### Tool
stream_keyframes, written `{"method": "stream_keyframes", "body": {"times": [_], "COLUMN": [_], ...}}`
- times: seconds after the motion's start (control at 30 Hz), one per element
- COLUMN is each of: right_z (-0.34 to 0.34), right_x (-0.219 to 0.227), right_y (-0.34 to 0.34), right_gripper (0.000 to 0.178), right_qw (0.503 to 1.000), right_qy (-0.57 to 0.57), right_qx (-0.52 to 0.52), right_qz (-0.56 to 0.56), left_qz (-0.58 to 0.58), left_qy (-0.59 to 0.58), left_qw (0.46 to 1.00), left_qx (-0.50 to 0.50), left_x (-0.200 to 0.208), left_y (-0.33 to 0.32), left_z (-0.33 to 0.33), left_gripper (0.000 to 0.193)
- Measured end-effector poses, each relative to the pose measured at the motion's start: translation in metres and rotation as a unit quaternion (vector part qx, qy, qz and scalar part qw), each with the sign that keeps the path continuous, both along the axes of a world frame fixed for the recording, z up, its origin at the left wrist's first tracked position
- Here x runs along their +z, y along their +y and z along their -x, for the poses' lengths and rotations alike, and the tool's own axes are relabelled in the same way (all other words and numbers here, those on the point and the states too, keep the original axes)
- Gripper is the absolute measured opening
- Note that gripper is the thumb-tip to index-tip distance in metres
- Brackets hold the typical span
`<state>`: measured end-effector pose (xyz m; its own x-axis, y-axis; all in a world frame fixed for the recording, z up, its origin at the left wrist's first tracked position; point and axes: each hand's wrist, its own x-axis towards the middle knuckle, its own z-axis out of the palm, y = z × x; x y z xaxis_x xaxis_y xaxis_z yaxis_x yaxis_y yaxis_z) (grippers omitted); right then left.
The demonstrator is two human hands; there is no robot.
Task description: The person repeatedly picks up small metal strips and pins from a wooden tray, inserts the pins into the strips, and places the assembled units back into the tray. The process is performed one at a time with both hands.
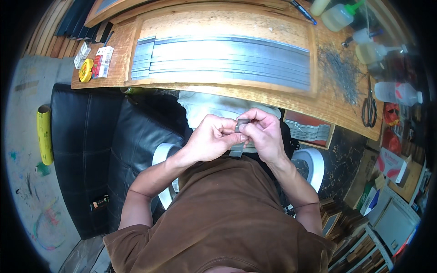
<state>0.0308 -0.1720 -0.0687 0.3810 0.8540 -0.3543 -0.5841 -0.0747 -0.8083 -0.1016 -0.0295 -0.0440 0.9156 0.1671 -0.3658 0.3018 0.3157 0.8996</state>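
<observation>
Both my hands are raised together over my lap, just off the table's front edge. Between them is a small stack of thin grey strips (243, 121). The thumb and fingers of my right hand (265, 134) close on its upper part. My left hand (210, 138) pinches its lower left side, its curled fingers partly hidden. Below the hands, more grey strip-like pieces (236, 150) show against my shirt; whether they join the stack I cannot tell. On the table ahead, a shallow wooden tray (218, 82) holds long rows of shiny grey metal strips (227, 59).
Right of the tray lie a heap of thin wire-like pieces (341, 75) and black scissors (369, 107). Bottles (337, 17) stand at the far right. A yellow tape measure (85, 70) and small boxes sit left. An open box of grey pieces (309, 129) is under the table's edge.
</observation>
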Motion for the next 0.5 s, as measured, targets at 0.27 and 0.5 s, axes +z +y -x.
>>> {"method": "stream_keyframes", "body": {"times": [0.27, 0.5], "right_z": [-0.007, -0.007], "right_x": [0.018, 0.011], "right_y": [-0.001, -0.005], "right_gripper": [0.012, 0.01], "right_qw": [1.0, 0.999], "right_qy": [-0.013, -0.048], "right_qx": [0.001, 0.007], "right_qz": [-0.013, -0.005], "left_qz": [0.06, 0.03], "left_qy": [0.031, 0.033], "left_qw": [0.997, 0.999], "left_qx": [0.031, 0.02], "left_x": [0.016, 0.008], "left_y": [0.012, 0.014], "left_z": [-0.002, 0.001], "left_gripper": [0.015, 0.017]}}
